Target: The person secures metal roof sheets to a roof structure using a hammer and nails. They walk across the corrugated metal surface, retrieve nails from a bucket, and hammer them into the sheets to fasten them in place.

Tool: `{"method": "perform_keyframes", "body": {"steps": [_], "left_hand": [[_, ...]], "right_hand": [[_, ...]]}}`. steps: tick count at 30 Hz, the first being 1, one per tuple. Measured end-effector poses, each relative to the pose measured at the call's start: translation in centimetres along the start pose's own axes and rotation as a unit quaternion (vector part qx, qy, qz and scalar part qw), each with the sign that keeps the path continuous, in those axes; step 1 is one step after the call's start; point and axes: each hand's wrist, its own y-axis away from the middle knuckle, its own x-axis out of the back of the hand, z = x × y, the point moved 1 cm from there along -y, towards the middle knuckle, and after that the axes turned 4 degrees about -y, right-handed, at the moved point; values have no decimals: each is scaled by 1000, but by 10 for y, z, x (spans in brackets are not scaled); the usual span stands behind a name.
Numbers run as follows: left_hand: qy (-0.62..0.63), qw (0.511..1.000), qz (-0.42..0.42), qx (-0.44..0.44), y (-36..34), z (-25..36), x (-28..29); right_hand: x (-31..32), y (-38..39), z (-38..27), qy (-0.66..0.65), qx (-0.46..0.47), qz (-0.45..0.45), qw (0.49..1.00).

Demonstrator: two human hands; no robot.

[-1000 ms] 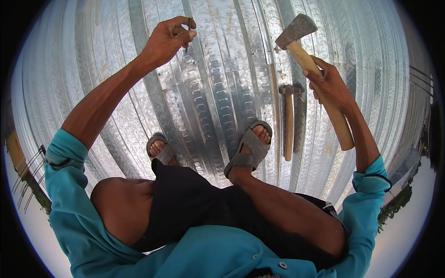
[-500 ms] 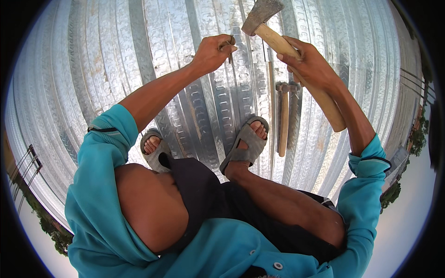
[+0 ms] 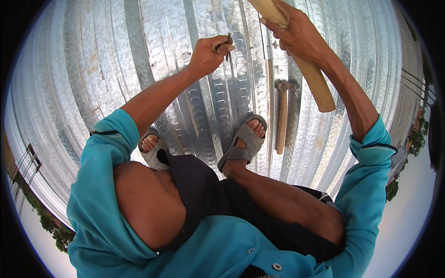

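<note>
My left hand [image 3: 208, 55] is closed in a pinch round a dark steel nail [image 3: 229, 37], which stands nearly upright over the ribbed metal sheets [image 3: 176, 28]. Whether its tip touches the sheet I cannot tell. My right hand [image 3: 301, 34] is wrapped round the thick wooden handle of an axe [image 3: 320, 92]. It is raised at the upper right, its handle's butt end toward me and its head cut off by the top edge. On the sheets below my right hand lies a hammer [image 3: 282, 116] with a wooden handle and a dark metal head.
Raised ribs and embossed rows run across the shiny sheets underfoot. My sandalled feet [image 3: 248, 143] stand on them, close to the hammer. Beyond the left edge are thin rods or wires [image 3: 28, 162] and trees [image 3: 51, 227]. More rods stick out at the right edge [image 3: 415, 81].
My right hand has moved up and slightly left with the axe, and the axe head has left the view. The left hand stays nearly in place, with the nail now more visible.
</note>
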Motion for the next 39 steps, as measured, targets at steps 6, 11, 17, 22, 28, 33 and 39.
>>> {"method": "perform_keyframes", "body": {"steps": [6, 11, 17, 22, 28, 33, 39], "left_hand": [[11, 999, 7, -31, 13, -8, 2], [30, 996, 85, -24, 37, 16, 26], [130, 976, 140, 106, 135, -23, 89], [41, 961, 252, 103, 172, -84, 207], [26, 974, 205, 96, 176, -119, 231], [147, 953, 265, 21, 177, -124, 223], [24, 969, 242, 38, 180, -139, 221]], "right_hand": [[-20, -7, -10, 12, -22, -67, 997], [10, 21, -10, -56, -66, 74, 994], [-37, 38, -30, -76, -126, -14, 989], [-71, 21, -84, -59, -66, -72, 994], [-109, -9, -150, -25, -5, -130, 991], [-141, -32, -177, -10, 44, -180, 983], [-158, -57, -197, 12, 61, -188, 980]]}}
